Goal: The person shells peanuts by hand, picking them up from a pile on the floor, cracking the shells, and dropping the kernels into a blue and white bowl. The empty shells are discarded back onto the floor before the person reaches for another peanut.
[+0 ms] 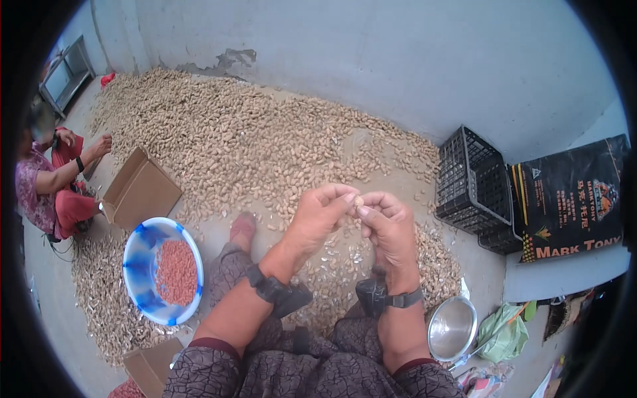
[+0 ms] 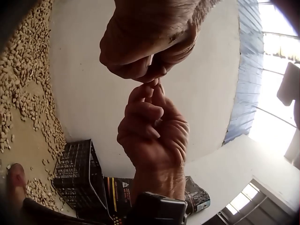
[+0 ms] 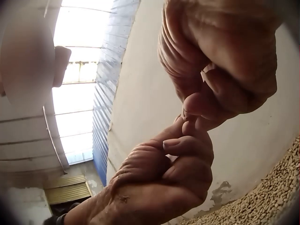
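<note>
A broad pile (image 1: 252, 139) of unshelled peanuts covered the floor (image 1: 212, 239) along the wall (image 1: 398, 60), with a second person (image 1: 40, 186) seated at its far left edge. At the right a black printed sack (image 1: 570, 199) leaned beside a black crate (image 1: 468, 182) that stood at the pile's edge. An open cardboard box (image 1: 141, 189) lay on the left part of the pile, and just below it sat a blue-and-white basin (image 1: 142, 249) holding red kernels (image 1: 176, 272). A steel bowl (image 1: 452, 328) rested on the floor by the wearer's right forearm. Above the lap, over scattered shells, the left hand (image 1: 317, 215) and right hand (image 1: 390, 229) met fingertip to fingertip. Both had their fingers curled, and thumb and forefinger of each pinched one peanut (image 1: 358, 200) between them. The peanut was held in the air between the two hands, clear of the pile, and in the wrist views it was mostly hidden by the fingertips.
</note>
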Demonstrator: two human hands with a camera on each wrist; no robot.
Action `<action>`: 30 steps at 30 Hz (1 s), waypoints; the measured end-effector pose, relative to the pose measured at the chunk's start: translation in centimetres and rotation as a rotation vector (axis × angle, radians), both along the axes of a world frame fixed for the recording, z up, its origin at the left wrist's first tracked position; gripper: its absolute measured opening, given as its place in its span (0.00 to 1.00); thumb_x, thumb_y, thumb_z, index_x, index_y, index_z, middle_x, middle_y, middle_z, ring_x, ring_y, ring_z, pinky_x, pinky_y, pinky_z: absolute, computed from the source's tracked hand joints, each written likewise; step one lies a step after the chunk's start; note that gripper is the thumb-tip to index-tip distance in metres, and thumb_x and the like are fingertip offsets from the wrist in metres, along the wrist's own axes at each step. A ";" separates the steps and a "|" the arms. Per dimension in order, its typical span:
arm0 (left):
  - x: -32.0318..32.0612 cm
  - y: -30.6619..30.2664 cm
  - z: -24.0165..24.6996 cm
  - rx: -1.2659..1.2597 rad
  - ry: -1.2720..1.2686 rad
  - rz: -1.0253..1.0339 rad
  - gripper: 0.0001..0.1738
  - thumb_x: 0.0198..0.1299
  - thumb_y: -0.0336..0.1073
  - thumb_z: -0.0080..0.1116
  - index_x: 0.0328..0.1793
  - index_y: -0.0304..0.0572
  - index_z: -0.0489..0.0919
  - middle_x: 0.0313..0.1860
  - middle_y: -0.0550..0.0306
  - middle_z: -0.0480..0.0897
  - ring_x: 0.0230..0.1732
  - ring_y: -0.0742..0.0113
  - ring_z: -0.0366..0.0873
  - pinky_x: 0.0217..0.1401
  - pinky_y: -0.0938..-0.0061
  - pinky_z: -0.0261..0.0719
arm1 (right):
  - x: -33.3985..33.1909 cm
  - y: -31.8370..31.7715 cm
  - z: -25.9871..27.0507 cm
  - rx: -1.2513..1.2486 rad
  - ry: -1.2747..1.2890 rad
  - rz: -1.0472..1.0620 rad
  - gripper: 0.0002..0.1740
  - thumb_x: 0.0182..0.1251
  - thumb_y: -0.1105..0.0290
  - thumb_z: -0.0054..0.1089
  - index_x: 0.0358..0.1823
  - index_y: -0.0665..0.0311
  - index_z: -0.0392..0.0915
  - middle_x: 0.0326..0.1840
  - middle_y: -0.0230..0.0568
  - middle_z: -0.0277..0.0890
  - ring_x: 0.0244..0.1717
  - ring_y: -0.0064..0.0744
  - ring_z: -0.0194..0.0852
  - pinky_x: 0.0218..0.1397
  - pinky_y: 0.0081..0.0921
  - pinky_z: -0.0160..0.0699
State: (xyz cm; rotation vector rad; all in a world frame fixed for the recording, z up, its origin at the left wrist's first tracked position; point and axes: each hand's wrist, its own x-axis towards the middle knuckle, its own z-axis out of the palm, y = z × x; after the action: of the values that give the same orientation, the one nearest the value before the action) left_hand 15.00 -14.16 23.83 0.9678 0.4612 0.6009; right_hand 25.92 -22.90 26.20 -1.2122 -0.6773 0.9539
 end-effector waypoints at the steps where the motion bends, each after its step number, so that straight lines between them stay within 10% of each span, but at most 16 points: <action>1: 0.0 -0.1 0.0 0.003 -0.001 0.001 0.12 0.59 0.33 0.52 0.46 0.34 0.74 0.27 0.64 0.75 0.22 0.84 0.65 0.21 0.91 0.60 | -0.1 0.0 0.1 0.003 -0.001 0.001 0.07 0.54 0.75 0.58 0.34 0.70 0.74 0.25 0.36 0.76 0.18 0.13 0.66 0.17 0.07 0.60; 30: -0.1 -0.3 0.5 0.107 -0.069 -0.103 0.13 0.63 0.39 0.43 0.39 0.38 0.75 0.21 0.68 0.70 0.20 0.84 0.62 0.21 0.90 0.59 | -0.5 -0.5 1.1 -0.070 -0.090 0.053 0.14 0.55 0.72 0.60 0.41 0.69 0.71 0.26 0.35 0.76 0.25 0.16 0.72 0.25 0.10 0.65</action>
State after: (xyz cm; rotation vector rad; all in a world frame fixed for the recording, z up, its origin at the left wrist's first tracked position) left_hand 14.94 -14.50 24.31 1.0623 0.3184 0.5684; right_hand 25.39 -23.37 27.28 -1.3107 -0.7558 0.9781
